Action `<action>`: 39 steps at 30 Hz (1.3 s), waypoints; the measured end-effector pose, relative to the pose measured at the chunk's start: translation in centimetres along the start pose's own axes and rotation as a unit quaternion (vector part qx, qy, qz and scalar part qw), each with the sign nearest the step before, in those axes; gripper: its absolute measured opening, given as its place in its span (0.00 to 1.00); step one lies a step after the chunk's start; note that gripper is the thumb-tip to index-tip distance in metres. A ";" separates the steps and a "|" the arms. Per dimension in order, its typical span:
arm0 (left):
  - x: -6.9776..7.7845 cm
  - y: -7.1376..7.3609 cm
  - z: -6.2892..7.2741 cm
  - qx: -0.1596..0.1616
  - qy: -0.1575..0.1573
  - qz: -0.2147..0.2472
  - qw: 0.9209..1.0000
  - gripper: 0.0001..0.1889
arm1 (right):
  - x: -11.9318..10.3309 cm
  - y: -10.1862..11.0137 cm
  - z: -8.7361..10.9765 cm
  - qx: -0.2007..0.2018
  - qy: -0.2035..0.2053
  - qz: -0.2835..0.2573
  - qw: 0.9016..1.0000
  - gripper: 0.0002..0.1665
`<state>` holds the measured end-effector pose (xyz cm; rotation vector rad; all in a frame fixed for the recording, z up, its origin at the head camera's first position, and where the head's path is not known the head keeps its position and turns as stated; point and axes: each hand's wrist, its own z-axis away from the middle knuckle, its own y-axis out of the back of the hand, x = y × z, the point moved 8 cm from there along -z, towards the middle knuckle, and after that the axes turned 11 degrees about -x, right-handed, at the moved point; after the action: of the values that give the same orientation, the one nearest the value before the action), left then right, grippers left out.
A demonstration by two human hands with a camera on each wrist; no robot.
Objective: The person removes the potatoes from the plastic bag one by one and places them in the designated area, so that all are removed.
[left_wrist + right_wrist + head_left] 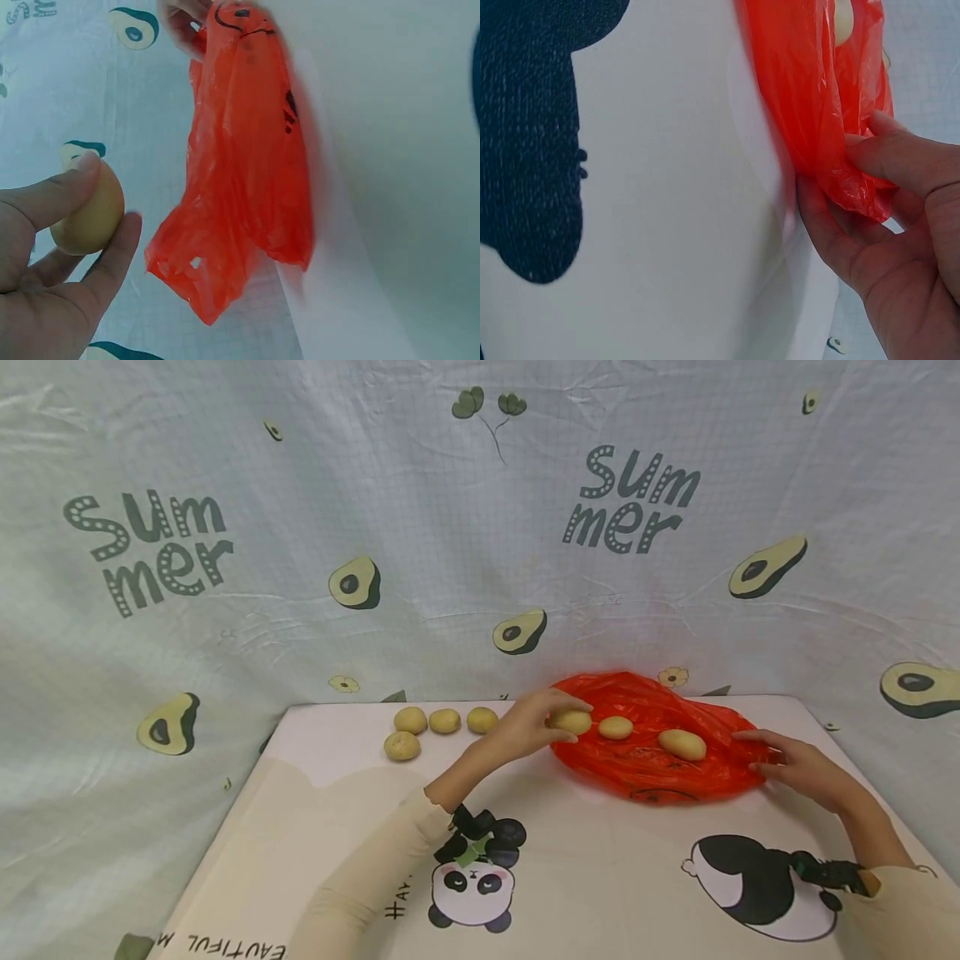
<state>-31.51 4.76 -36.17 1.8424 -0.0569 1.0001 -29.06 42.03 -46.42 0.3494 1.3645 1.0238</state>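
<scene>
My left hand [534, 723] pinches a potato [572, 722] between thumb and fingers, at the left edge of a red plastic bag [652, 781]. In the left wrist view that potato [91, 214] is held apart from the bag [244, 150]. Two more potatoes lie within the bag's outline, a small round one [616, 727] and a longer one [682, 744]. At the bag's right end my right hand [806, 768] grips the plastic. The right wrist view shows its thumb and fingers [829, 232] on either side of the bunched film [855, 180].
Several loose potatoes [445, 721] sit at the back left of the white table [330, 827], which bears panda prints. Behind the table's far edge hangs a pale curtain [420, 518] printed with avocados.
</scene>
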 end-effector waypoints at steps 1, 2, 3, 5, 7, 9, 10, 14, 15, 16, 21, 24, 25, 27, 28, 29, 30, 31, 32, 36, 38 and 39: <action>-0.2 0.0 0.3 0.000 0.003 -0.001 1.000 0.22 | 0.0 0.0 0.0 0.000 0.002 -0.001 1.000 0.34; -0.3 0.0 0.7 0.000 0.006 -0.001 1.000 0.22 | 0.0 0.0 0.0 0.001 -0.001 -0.001 1.000 0.33; -0.5 0.0 1.0 0.002 0.009 -0.004 1.000 0.22 | 0.0 0.0 0.0 0.000 -0.002 -0.003 1.000 0.34; -0.8 0.1 1.7 0.006 0.013 -0.007 1.000 0.22 | 0.0 -0.1 -0.1 -0.001 -0.005 -0.010 1.000 0.34; -1.1 0.2 2.4 0.012 0.013 -0.008 1.000 0.23 | 0.1 -0.1 0.0 -0.003 -0.009 -0.015 1.000 0.34; -1.2 0.4 3.0 0.018 0.012 -0.007 1.000 0.24 | 0.0 -0.1 0.0 -0.005 -0.010 -0.019 1.000 0.34; -1.3 0.5 3.3 0.019 0.012 -0.005 1.000 0.24 | 0.0 -0.1 0.1 -0.005 -0.013 -0.019 1.000 0.34; -1.5 0.9 4.3 0.024 0.016 0.006 1.000 0.25 | -0.2 -0.2 0.1 -0.005 -0.011 -0.015 1.000 0.34; -1.6 1.0 4.6 0.024 0.019 0.007 0.999 0.25 | -0.2 -0.2 0.1 -0.005 -0.009 -0.014 1.000 0.34; -1.7 1.1 4.8 0.024 0.021 0.008 0.999 0.25 | -0.2 -0.2 0.2 -0.004 -0.010 -0.012 1.000 0.34; -2.2 1.6 5.9 0.032 0.027 -0.001 0.999 0.25 | -0.3 -0.2 0.2 -0.002 -0.010 -0.009 1.000 0.34; -2.5 2.0 6.5 0.039 0.036 -0.008 0.999 0.25 | -0.4 -0.1 0.2 -0.001 -0.006 -0.002 1.000 0.34; -2.6 2.1 6.7 0.040 0.040 -0.006 0.998 0.24 | -0.4 -0.1 0.2 -0.001 -0.007 0.000 1.000 0.34; -2.9 2.2 7.1 0.041 0.049 -0.004 0.998 0.24 | -0.4 -0.1 0.2 -0.001 -0.007 0.002 1.000 0.34; -3.0 2.2 7.3 0.041 0.054 -0.002 0.998 0.24 | -0.4 -0.2 0.2 -0.001 -0.007 0.003 1.000 0.34; -3.2 2.3 7.5 0.040 0.058 0.001 0.998 0.24 | -0.4 -0.2 0.2 -0.001 -0.007 0.004 1.000 0.34; -3.3 2.3 7.7 0.040 0.059 0.002 0.997 0.24 | -0.3 -0.2 0.2 -0.002 -0.008 0.004 1.000 0.34; -3.3 2.4 7.8 0.041 0.059 0.004 0.997 0.24 | -0.3 -0.2 0.2 -0.002 -0.009 0.003 1.000 0.34; -3.4 2.4 8.0 0.041 0.060 0.003 0.997 0.24 | -0.3 -0.2 0.2 -0.002 -0.008 0.003 1.000 0.34; -3.7 2.8 8.6 0.045 0.056 0.002 0.997 0.24 | -0.1 -0.3 0.1 -0.003 -0.007 0.001 1.000 0.34; -3.9 2.9 8.8 0.049 0.056 0.000 0.997 0.24 | 0.0 -0.3 0.1 -0.004 -0.006 0.000 1.000 0.34; -4.0 3.0 8.9 0.050 0.055 0.000 0.997 0.24 | 0.0 -0.3 0.1 -0.004 -0.006 0.000 1.000 0.34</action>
<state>-30.10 -5.21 -37.96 1.8737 0.0601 1.1207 -28.85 41.90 -46.62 0.3488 1.3493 1.0258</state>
